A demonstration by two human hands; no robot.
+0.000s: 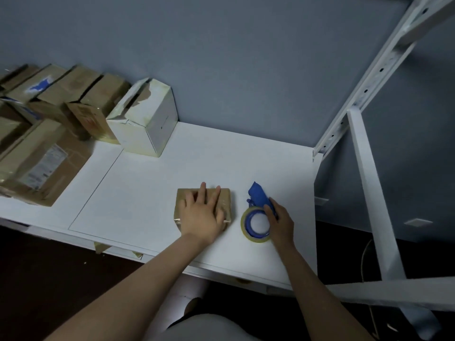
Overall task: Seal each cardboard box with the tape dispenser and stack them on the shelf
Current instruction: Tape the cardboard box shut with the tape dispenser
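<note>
Cardboard box (227,200) is pinned steady for taping by the flat-fingered left grip (200,215); tape dispenser (257,200) is clasped, ready, in the right grip (280,222).

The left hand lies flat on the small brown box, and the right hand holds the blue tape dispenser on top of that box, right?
Not on top: in the head view the right hand holds the blue tape dispenser on the white shelf board beside the small brown box. The left hand does lie flat on the box.
</note>
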